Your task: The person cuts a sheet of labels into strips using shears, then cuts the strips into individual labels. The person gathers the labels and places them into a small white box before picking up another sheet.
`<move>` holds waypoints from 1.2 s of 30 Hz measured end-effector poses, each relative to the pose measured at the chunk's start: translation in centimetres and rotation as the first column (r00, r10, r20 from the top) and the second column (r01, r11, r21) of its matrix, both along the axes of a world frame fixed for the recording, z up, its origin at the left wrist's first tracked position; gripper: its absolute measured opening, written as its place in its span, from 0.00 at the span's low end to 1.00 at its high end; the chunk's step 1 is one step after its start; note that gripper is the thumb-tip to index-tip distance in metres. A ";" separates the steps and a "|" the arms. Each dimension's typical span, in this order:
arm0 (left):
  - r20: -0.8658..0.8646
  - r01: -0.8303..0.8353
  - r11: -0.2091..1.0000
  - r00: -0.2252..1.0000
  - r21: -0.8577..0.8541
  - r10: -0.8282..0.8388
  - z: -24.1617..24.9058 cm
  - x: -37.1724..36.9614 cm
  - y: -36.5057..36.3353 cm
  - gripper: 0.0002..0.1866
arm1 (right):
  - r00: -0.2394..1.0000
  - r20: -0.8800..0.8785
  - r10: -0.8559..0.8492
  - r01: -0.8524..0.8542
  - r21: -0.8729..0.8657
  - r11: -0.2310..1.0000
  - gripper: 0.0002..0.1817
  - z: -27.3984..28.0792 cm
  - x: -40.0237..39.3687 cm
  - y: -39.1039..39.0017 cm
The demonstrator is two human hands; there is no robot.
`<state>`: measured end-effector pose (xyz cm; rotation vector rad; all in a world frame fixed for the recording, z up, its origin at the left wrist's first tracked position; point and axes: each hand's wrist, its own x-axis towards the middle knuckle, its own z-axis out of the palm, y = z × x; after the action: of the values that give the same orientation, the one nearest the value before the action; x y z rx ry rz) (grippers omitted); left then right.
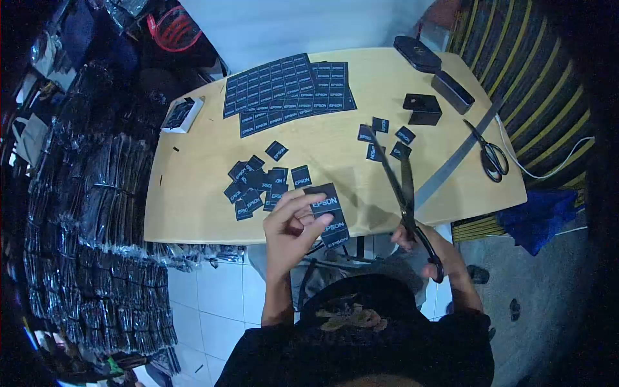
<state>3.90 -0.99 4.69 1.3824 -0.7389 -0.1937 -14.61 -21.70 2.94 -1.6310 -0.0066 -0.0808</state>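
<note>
My left hand point(288, 227) pinches a short strip of black labels point(333, 222) printed "EPSON", held over the front edge of the table. In my right hand point(446, 253) is a large pair of black-handled scissors point(406, 201), its blades apart and pointing away from me. The blades are beside the strip, not touching it. A loose heap of cut labels point(255, 187) lies left of my left hand. Several more cut labels point(404, 135) lie near the scissor tips. Uncut label sheets point(277, 90) overlap at the back of the table.
On the right of the table point(213, 148) lie a long metal ruler point(454, 164) and a second pair of scissors point(493, 158). Black cases point(453, 92) and a folded black piece point(423, 109) sit behind them. A small white box point(183, 115) is at left, near stacked plastic-wrapped bundles point(116, 193).
</note>
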 end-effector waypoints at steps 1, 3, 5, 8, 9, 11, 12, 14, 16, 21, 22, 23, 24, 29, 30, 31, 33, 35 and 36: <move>-0.018 0.006 1.000 1.000 -0.015 -0.006 0.6 -0.3 -0.1 0.24 | 0.992 -0.115 0.060 -0.067 -0.061 0.996 0.46 0.6 -0.8 -1.1; -0.018 0.019 0.999 1.000 -0.028 -0.020 0.1 0.1 -0.2 0.25 | 0.981 -0.162 0.109 -0.140 -0.189 0.972 0.44 1.9 -1.5 -2.0; 0.008 0.041 0.999 0.999 -0.022 -0.041 0.2 0.2 -0.3 0.24 | 0.958 -0.241 0.156 -0.236 -0.352 0.906 0.38 2.4 -2.2 -2.4; 0.065 0.067 0.986 0.995 0.152 -0.078 1.8 -0.1 0.2 0.22 | 0.919 -0.320 0.231 -0.354 -0.410 0.840 0.36 2.6 -2.5 -2.9; 0.024 0.081 0.991 0.996 0.105 -0.084 1.2 0.2 0.1 0.21 | 0.933 -0.274 0.233 -0.335 -0.425 0.841 0.36 2.4 -2.7 -2.9; -0.011 0.125 0.985 0.992 0.117 -0.124 1.2 0.3 0.3 0.22 | 0.926 -0.260 0.275 -0.362 -0.402 0.841 0.36 2.3 -2.4 -3.2; -0.044 0.169 0.978 0.985 0.125 -0.164 1.4 0.4 0.4 0.23 | 0.918 -0.244 0.314 -0.388 -0.382 0.839 0.36 2.4 -2.2 -3.4; -0.005 0.169 0.971 0.985 0.171 -0.171 2.0 0.5 0.5 0.23 | 0.920 -0.225 0.320 -0.386 -0.386 0.838 0.34 3.2 -1.7 -3.3; 0.031 0.166 0.962 0.984 0.218 -0.177 2.2 0.6 0.6 0.24 | 0.922 -0.208 0.327 -0.385 -0.389 0.837 0.33 3.2 -1.3 -3.5; -0.098 0.335 0.912 0.942 0.237 -0.321 2.7 1.1 1.1 0.24 | 0.882 -0.231 0.411 -0.464 -0.276 0.842 0.28 3.5 -0.3 -4.3; -0.098 0.358 0.897 0.934 0.259 -0.344 2.6 1.2 1.1 0.24 | 0.861 -0.246 0.445 -0.501 -0.263 0.824 0.28 3.7 -0.2 -4.5; -0.103 0.391 0.885 0.921 0.253 -0.377 1.9 1.5 1.1 0.24 | 0.854 -0.252 0.456 -0.512 -0.244 0.823 0.28 3.4 -0.3 -4.6; -0.105 0.391 0.885 0.920 0.253 -0.377 1.8 1.5 1.2 0.24 | 0.853 -0.253 0.456 -0.512 -0.243 0.824 0.28 3.3 -0.3 -4.7; -0.158 0.494 0.822 0.869 0.282 -0.468 1.9 1.5 0.8 0.27 | 0.842 -0.188 0.506 -0.540 -0.279 0.794 0.25 3.7 0.0 -4.8; -0.165 0.514 0.812 0.858 0.277 -0.486 2.1 1.5 0.6 0.26 | 0.838 -0.175 0.516 -0.545 -0.296 0.785 0.24 3.7 0.0 -4.8; -0.167 0.517 0.810 0.856 0.277 -0.489 2.2 1.4 0.5 0.26 | 0.840 -0.176 0.513 -0.543 -0.294 0.787 0.24 3.6 -0.1 -4.8; -0.193 0.546 0.799 0.837 0.252 -0.512 2.3 1.3 0.3 0.27 | 0.841 -0.243 0.484 -0.536 -0.252 0.806 0.31 3.2 -0.3 -4.8; -0.234 0.561 0.790 0.826 0.247 -0.513 2.3 1.2 0.3 0.27 | 0.833 -0.260 0.489 -0.546 -0.237 0.804 0.31 3.3 -0.3 -4.7; -0.272 0.572 0.783 0.815 0.243 -0.511 2.3 1.2 0.2 0.27 | 0.823 -0.275 0.497 -0.558 -0.224 0.799 0.30 3.4 -0.2 -4.7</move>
<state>5.11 -0.76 7.02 1.3884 -0.9620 -0.9327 -14.78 -26.40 6.36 -1.8748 -0.3366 0.5494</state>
